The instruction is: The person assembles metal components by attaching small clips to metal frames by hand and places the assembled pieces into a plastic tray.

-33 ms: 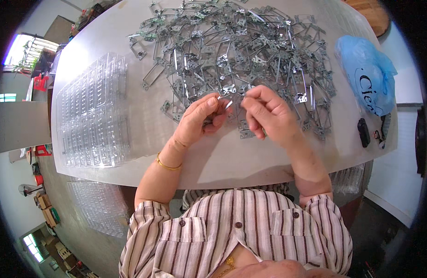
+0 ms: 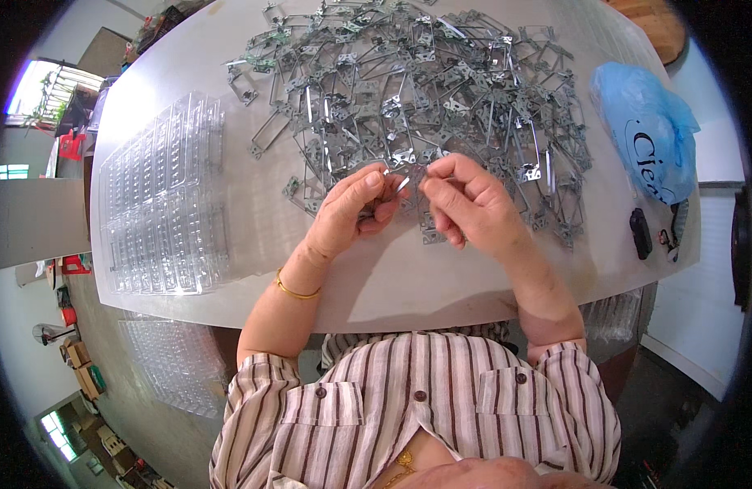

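My left hand (image 2: 349, 205) is closed around a small shiny metal bracket (image 2: 403, 184), whose tip sticks out past the fingertips. Close by on its right, my right hand (image 2: 472, 204) has thumb and forefinger pinched at the bracket's far end. Whatever lies between those fingertips is too small to make out. Just beyond both hands spreads a tangled heap of grey metal wire-and-plate brackets (image 2: 425, 90), some of them reaching down between and beside my fingers.
Clear plastic blister trays (image 2: 160, 200) are stacked on the table's left side. More trays (image 2: 174, 363) sit lower, beside the table. On the right lie a blue plastic bag (image 2: 645, 130) and a small black object (image 2: 640, 234). The pale table (image 2: 376, 297) has a curved near edge.
My right hand has shifted slightly left, its fingertips now closer to the bracket in my left hand. The left hand stays where it was.
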